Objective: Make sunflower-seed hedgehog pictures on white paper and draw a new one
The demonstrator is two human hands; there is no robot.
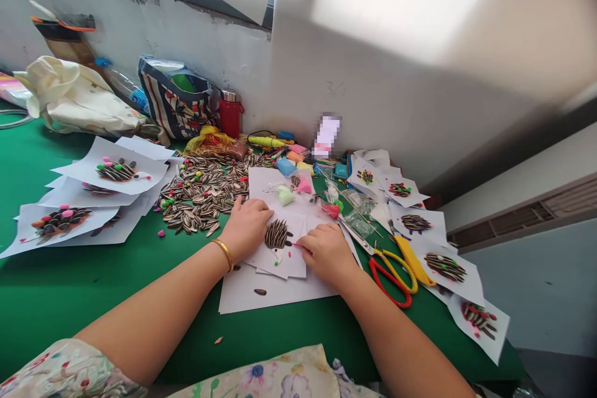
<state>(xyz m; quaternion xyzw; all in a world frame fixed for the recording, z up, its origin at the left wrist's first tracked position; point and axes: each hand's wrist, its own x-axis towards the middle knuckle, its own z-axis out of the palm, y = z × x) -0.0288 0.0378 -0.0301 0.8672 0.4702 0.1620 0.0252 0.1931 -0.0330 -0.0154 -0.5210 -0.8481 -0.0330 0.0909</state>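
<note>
In the head view a small white sheet [298,266] bears a hedgehog shape made of striped sunflower seeds [277,234], with dark seeds as feet and small green and pink dots beside it. My left hand [250,225], a gold bangle at its wrist, rests on the sheet's left edge with fingers lightly bent and nothing in them. At the right edge of the shape, my right hand [326,253] is closed, thumb and forefinger pinching a thin pink piece [295,244] by the feet. Its exact kind is too small to tell. One loose seed [260,291] lies below on larger paper.
A heap of sunflower seeds [200,189] spreads behind my left hand. Scissors [392,267] and a yellow cutter [413,259] lie right. Finished seed pictures [109,168] stack left, with others [445,266] right. Clay lumps [285,195], a red bottle [230,115] and bags stand behind.
</note>
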